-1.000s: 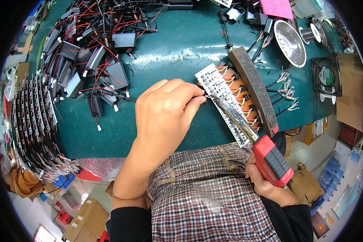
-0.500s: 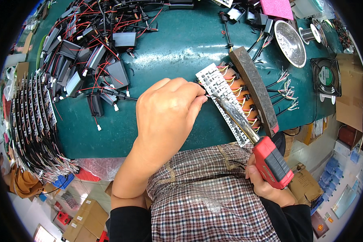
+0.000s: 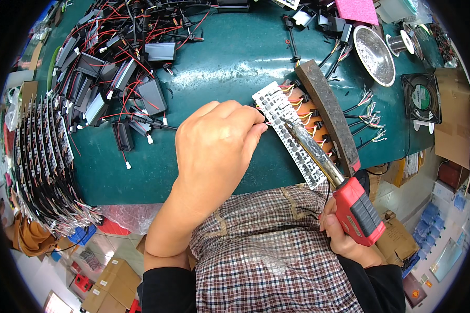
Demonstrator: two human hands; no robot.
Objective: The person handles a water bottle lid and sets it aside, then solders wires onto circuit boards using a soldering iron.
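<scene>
The left hand [image 3: 214, 141] pinches a thin wire [image 3: 268, 123] between thumb and fingers at the left edge of a white circuit board [image 3: 293, 147], slanting across the green table [image 3: 209, 68]. Over the board is the tip of a soldering iron [image 3: 349, 195], contact unclear. Right of the board lies a dark bar [image 3: 329, 115]; the right hand [image 3: 343, 242] is wrapped around the iron's red-and-black handle.

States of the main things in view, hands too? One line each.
Left hand: fingertips pinched together, apparently on a black cable
Right hand: closed on the soldering iron
Soldering iron: tip over the circuit board, contact unclear
Circuit board: slanted, wires attached along its right edge
Dark bar: lying across cables
Metal bowl: uncovered
Fan: can't tell if spinning
Dark casings: loosely heaped
</scene>
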